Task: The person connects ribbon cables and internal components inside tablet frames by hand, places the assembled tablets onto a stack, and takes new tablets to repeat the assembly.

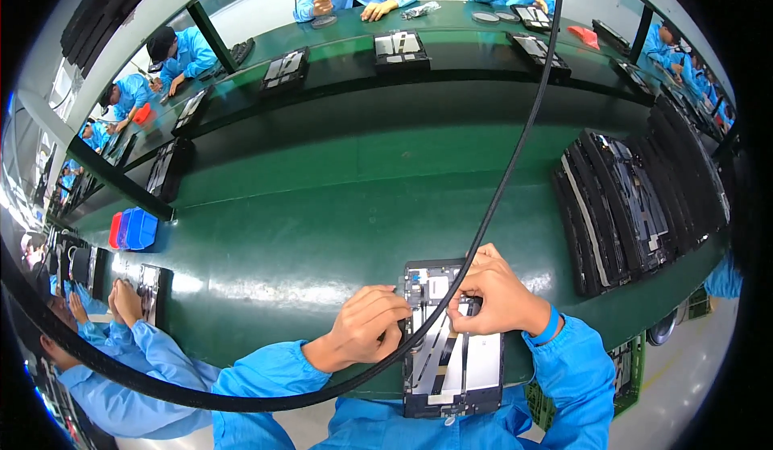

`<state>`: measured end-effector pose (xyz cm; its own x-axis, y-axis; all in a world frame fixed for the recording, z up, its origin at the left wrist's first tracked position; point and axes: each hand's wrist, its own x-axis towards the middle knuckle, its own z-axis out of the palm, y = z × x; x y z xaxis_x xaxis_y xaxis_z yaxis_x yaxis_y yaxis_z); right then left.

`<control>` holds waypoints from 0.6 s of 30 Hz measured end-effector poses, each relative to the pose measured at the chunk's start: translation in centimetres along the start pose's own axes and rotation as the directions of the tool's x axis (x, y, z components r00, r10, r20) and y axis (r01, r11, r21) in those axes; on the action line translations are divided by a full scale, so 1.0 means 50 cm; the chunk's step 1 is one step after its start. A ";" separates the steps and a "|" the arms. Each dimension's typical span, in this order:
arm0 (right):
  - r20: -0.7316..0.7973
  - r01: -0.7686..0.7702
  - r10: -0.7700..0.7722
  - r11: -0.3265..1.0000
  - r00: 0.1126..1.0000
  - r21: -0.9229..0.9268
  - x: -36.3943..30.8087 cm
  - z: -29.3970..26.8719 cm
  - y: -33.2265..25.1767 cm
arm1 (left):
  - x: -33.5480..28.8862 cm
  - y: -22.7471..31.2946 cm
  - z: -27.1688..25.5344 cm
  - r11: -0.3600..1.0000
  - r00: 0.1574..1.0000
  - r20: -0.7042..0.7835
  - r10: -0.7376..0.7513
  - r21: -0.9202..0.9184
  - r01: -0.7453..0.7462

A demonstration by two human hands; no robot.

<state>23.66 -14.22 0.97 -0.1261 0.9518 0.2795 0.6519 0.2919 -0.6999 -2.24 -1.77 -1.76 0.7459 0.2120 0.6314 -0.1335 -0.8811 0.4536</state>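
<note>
An opened tablet lies at the table's near edge in front of me, its silvery battery panels, dark ribbon cables and circuit board exposed. My left hand is at its upper left edge, fingers curled in and fingertips against the frame. Over the upper right part, my right hand is closed, with thumb and forefinger pinched at the inner parts. Whatever lies between the fingertips of either hand is too small or hidden to name. A blue band circles my right wrist.
A thick black cable loops across the view, passing before the tablet. Dark tablet housings stand stacked at right. Blue and red bins sit at left, near a co-worker's hands. Several opened tablets line the raised far shelf.
</note>
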 end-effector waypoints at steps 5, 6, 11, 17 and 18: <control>-0.025 0.005 -0.006 0.999 1.000 -0.038 -0.004 -0.001 -0.004 | 0.006 0.015 0.002 0.999 0.999 0.030 -0.034 0.014 0.034; -0.030 0.009 -0.010 0.999 1.000 -0.040 -0.004 0.000 -0.002 | 0.004 0.011 0.005 1.000 0.999 0.027 -0.022 0.016 0.022; -0.062 0.036 -0.034 0.999 0.997 0.027 -0.007 0.007 0.009 | 0.002 0.015 0.005 0.999 0.998 0.050 -0.043 0.013 0.042; -0.114 0.020 -0.026 0.998 0.993 -0.053 -0.009 -0.020 -0.007 | 0.009 0.048 -0.003 0.988 0.995 0.094 -0.038 0.153 0.023; -0.086 -0.013 0.009 0.999 0.996 -0.047 -0.005 -0.031 -0.009 | 0.008 0.044 -0.002 0.988 0.995 0.090 -0.033 0.154 0.019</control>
<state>24.54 -14.74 2.23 -0.0550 0.9428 0.3287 0.6876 0.2745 -0.6722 -2.30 -3.59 -0.42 0.8059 0.2020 0.5565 -0.0175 -0.9315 0.3634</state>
